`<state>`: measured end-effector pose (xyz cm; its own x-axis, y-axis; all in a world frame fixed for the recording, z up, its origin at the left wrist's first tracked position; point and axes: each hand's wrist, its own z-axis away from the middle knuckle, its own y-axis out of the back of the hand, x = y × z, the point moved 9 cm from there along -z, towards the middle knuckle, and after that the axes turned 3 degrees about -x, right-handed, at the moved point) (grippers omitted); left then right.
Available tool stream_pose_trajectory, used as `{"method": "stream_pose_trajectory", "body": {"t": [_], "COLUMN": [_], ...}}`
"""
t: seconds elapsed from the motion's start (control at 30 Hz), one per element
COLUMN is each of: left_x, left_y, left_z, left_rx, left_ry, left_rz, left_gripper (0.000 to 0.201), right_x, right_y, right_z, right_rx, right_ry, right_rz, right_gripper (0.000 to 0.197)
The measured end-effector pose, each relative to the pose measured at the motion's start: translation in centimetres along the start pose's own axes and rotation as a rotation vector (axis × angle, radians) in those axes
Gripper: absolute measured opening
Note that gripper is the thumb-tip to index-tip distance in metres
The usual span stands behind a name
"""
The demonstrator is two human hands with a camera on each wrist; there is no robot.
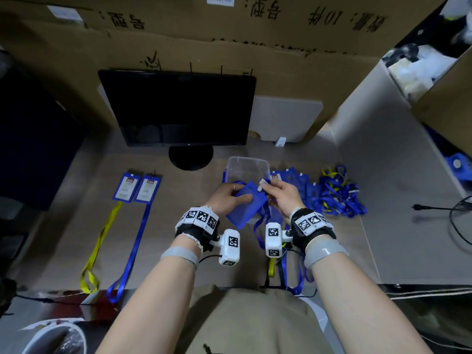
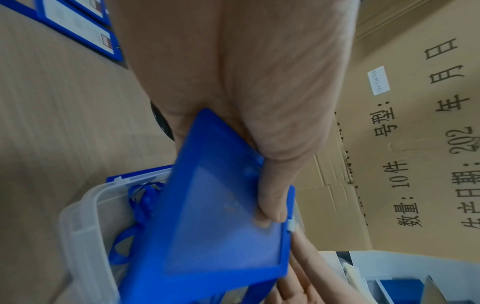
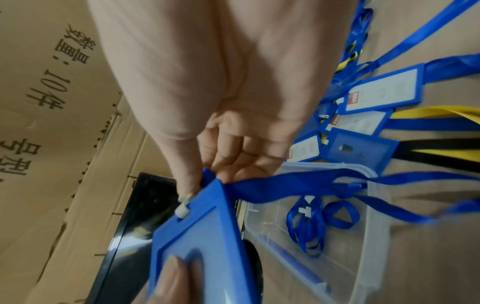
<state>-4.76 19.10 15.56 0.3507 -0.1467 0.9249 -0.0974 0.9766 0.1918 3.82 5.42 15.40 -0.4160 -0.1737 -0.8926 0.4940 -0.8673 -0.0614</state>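
A blue badge holder (image 1: 244,204) (image 2: 221,222) (image 3: 205,236) is held above the table in front of a clear plastic box (image 1: 249,167). My left hand (image 1: 228,196) grips it, thumb (image 2: 272,195) pressed on its clear front. My right hand (image 1: 279,194) pinches the white clip (image 1: 263,184) (image 3: 182,208) and blue lanyard (image 3: 298,183) at the holder's top edge. The lanyard hangs down (image 1: 261,226) between my wrists. The holder's window looks empty.
Two filled badge holders with a yellow lanyard (image 1: 98,244) and a blue lanyard (image 1: 130,251) lie at left. A pile of blue holders and lanyards (image 1: 332,195) lies right of the box. A monitor (image 1: 178,108) stands behind, cardboard boxes (image 1: 255,34) beyond it. A black cable (image 1: 439,208) lies far right.
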Motion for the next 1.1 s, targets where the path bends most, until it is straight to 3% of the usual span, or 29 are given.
{"method": "stream_pose_trajectory", "body": {"t": [0.17, 0.27, 0.43, 0.53, 0.63, 0.73, 0.83, 0.93, 1.0, 1.03, 1.1], "left_x": [-0.1, 1.0, 1.6, 1.0, 0.5, -0.5, -2.7, -3.2, -3.3, -3.7, -4.8], "left_y": [0.2, -0.7, -2.0, -3.6, -5.6, -5.3, -1.8, 2.1, 3.3, 3.3, 2.9], "left_z": [-1.6, -1.9, -2.4, -2.8, -2.3, -1.2, 1.0, 4.1, 4.4, 3.7, 1.4], "left_rx": [0.162, 0.186, 0.23, 0.216, 0.192, 0.356, 0.728, 1.068, 1.129, 1.091, 0.932], "left_ry": [0.068, 0.058, 0.05, 0.121, 0.165, 0.256, 0.38, 0.476, 0.5, 0.512, 0.513], "left_rz": [-0.211, -0.356, -0.357, -0.309, -0.143, 0.0, 0.043, 0.009, 0.019, 0.035, 0.064], "left_gripper": [0.028, 0.021, 0.007, 0.012, 0.006, 0.005, 0.007, 0.017, 0.018, 0.016, 0.013], "right_x": [-1.8, -2.0, -0.3, 0.2, 1.2, 2.7, 4.0, 6.2, 7.1, 7.2, 7.2], "right_y": [2.0, 2.7, 4.9, 5.3, 4.8, 4.5, 5.2, 7.3, 9.2, 9.6, 8.9], "right_z": [-0.7, -1.7, -3.5, -4.7, -5.3, -5.9, -6.0, -6.1, -7.0, -7.3, -7.7], "right_rx": [0.029, 0.038, -0.047, -0.144, -0.283, -0.336, -0.35, -0.326, -0.189, -0.127, -0.041], "right_ry": [0.177, 0.209, -0.015, 0.018, 0.016, 0.001, -0.024, -0.135, -0.206, -0.234, -0.296], "right_rz": [0.334, 0.598, 0.421, 0.549, 0.501, 0.448, 0.538, 0.725, 0.82, 0.755, 0.371], "right_gripper": [0.01, 0.011, 0.018, 0.017, 0.007, 0.007, 0.02, 0.02, 0.028, 0.026, 0.023]}}
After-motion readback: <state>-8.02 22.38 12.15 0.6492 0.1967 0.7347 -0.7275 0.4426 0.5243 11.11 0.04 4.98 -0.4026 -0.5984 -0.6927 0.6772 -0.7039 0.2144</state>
